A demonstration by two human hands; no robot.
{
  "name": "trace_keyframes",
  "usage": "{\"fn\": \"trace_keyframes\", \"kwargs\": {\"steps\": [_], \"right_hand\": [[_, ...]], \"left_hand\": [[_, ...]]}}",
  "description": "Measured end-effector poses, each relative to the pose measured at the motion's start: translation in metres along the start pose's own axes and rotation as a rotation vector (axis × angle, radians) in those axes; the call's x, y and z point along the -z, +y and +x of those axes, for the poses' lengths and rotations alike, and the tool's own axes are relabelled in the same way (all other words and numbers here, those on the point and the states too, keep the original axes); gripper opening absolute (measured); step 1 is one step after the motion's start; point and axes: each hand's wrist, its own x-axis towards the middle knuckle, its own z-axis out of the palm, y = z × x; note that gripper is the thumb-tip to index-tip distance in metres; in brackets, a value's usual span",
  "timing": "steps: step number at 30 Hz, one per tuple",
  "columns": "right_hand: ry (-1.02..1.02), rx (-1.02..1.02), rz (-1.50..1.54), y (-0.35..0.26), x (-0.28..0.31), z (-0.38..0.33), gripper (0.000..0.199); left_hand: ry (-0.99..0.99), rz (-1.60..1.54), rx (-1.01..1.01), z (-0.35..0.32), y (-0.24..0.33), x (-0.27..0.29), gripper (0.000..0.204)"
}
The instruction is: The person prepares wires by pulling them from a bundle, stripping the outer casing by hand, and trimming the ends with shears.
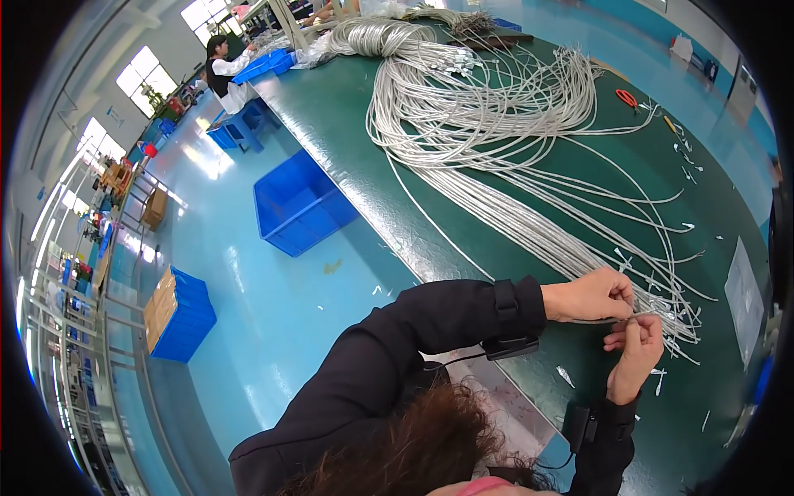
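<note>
both hands, left hand (589,295) and right hand (637,337), pinching one thin grey cable end (635,314) lower right on the green table (331,107); the loose bundle (496,190) could probably snag; easy slip

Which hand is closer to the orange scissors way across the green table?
The left hand is a bit nearer. It sits higher on the green table, toward the orange scissors at the far side. The right hand is just below it, farther away. Both pinch a thin grey cable.

Black long sleeves, black strapped wrist devices.
</note>
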Motion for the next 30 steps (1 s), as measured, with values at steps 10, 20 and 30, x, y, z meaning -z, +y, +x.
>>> {"fn": "trace_keyframes", "kwargs": {"steps": [10, 20, 30], "right_hand": [[-0.014, 0.084, -0.131, 0.002, -0.002, -0.002, 0.008], [-0.042, 0.058, -0.077, 0.004, 0.001, -0.001, 0.007], [-0.029, 0.090, -0.110, 0.005, -0.001, -0.002, 0.006]], "left_hand": [[0.071, 0.265, -0.214, 0.000, -0.003, -0.002, 0.014], [-0.010, 0.022, -0.005, 0.001, -0.004, 0.000, 0.015], [0.043, 0.205, -0.172, 0.001, -0.008, 0.000, 0.015]]}}
